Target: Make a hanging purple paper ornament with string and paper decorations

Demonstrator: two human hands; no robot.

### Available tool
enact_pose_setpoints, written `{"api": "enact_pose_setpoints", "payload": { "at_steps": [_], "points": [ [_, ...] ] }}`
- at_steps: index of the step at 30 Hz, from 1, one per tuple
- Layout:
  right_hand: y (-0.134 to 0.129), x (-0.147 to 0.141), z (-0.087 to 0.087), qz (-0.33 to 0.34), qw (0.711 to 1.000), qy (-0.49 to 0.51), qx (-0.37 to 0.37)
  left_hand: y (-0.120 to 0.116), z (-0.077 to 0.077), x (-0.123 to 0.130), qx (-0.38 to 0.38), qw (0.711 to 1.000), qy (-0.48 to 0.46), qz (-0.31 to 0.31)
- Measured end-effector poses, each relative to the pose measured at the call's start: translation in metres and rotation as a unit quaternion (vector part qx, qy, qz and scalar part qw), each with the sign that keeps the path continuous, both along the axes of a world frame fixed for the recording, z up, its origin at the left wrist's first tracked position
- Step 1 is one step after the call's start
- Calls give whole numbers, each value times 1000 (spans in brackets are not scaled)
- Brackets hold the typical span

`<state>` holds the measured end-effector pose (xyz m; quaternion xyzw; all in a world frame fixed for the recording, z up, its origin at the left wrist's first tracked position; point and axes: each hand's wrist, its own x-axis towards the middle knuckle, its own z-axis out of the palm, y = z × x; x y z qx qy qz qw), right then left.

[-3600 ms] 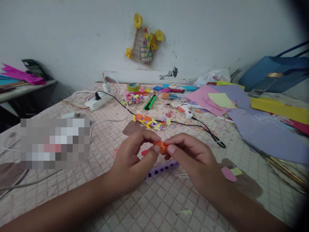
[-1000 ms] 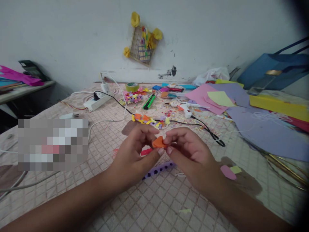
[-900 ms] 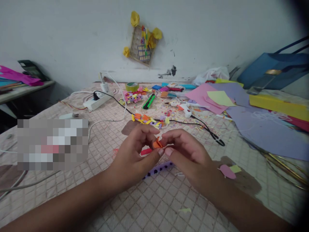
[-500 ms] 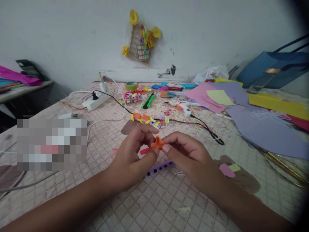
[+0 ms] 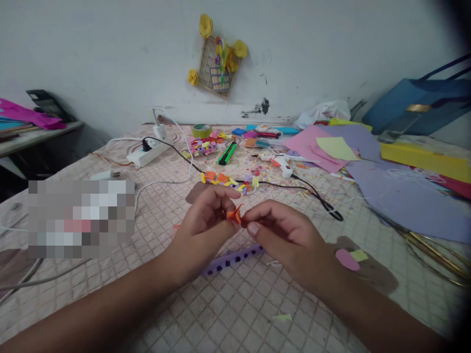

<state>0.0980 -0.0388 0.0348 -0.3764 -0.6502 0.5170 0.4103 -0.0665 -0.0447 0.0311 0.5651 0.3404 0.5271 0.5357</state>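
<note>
Between the thumb and fingers of my left hand [image 5: 206,230] is a small folded orange piece of paper [image 5: 234,214], its edges flared like a petal. My right hand [image 5: 285,233] meets it from the right, with thumb and index finger pinched at its edge. Exactly how much the right fingertips grip is hard to see. Below both hands a purple strip with dark dots [image 5: 237,260] lies on the cloth, partly covered by my left hand. Just beyond the hands rests a decorated strip of orange, yellow and purple paper pieces [image 5: 224,180].
A white glue gun [image 5: 285,168] with a black cord lies among paper scraps. Behind are a green cutter [image 5: 227,153], a tape roll [image 5: 201,131] and a power strip [image 5: 149,154]. Coloured sheets [image 5: 401,196] cover the right side. Pink and green scraps [image 5: 347,260] lie near my right forearm.
The orange paper has turned and shifted slightly left, showing its flared edges. My right fingertips have slid to its right edge. More of the purple strip shows; a red scrap is now hidden.
</note>
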Motion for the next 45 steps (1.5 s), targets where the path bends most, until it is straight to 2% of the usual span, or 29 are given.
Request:
{"api": "enact_pose_setpoints", "payload": {
  "at_steps": [6, 13, 17, 22, 25, 29, 33, 37, 41, 45],
  "points": [
    [-2, -1, -1, -2, 999, -10, 35, -1, -1, -1, -15, 1000, 3, -17],
    [-2, -2, 1, -32, 985, -63, 160, 1, 2, 2, -14, 996, -66, -61],
    [-2, -2, 4, -38, 979, -75, 183, 3, 0, 0, -27, 996, -56, -62],
    [-2, -2, 5, -24, 985, -81, 151, 4, -2, -2, -40, 995, -44, -78],
    [-2, -1, 3, -30, 989, -62, 128, 3, -1, 0, -41, 998, -32, -37],
    [-2, 0, 1, -33, 995, -35, 91, 3, 1, 2, 11, 999, 15, 35],
    [-2, 0, 0, -27, 997, -19, 63, 1, 2, 1, 83, 990, 97, 65],
    [-3, 1, 1, -26, 999, -11, 30, 0, 1, 1, 113, 984, 98, 93],
    [-2, 1, 2, -18, 1000, 2, -6, 1, 4, -1, 127, 979, 140, 74],
    [-1, 1, 4, -2, 999, 32, -28, 3, 8, -3, 76, 987, 133, 55]
  ]
}}
